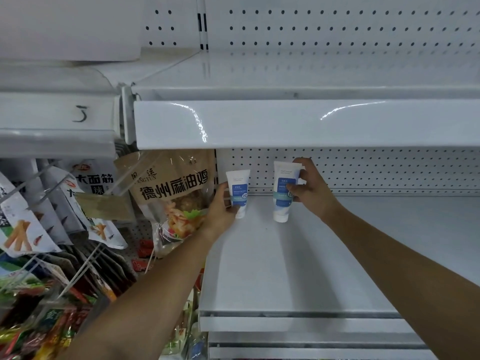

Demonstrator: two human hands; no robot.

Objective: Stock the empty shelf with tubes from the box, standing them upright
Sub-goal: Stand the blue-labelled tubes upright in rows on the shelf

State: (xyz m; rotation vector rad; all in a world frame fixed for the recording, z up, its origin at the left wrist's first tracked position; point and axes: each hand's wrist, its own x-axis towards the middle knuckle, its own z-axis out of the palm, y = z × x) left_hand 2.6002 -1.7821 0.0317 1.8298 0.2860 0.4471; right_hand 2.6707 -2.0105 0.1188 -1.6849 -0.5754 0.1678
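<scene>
While both tubes are upright, caps down, near the back of the shelf (311,255) at the frame's centre, the left hand (220,206) grips the small tube (239,193) low on its body and the right hand (310,187) pinches the tall tube (283,193) by its upper half. They look light, soft-walled and glossy, and probably tip easily on their narrow caps. A gentle mid-body hold seems safest.

I read 德州麻油 in bold black, with "NGYUN" above it, on the brown bag (171,188) just off the shelf's (285,268) left edge. The white packets (93,183) farther left say 大面筋 and 辣. A handwritten 3 marks the white rail (80,114) above them. At the shelf's back left corner, the left tube (239,193) shows a circled 控. The print on the right tube (281,193) is too small for me to read.
</scene>
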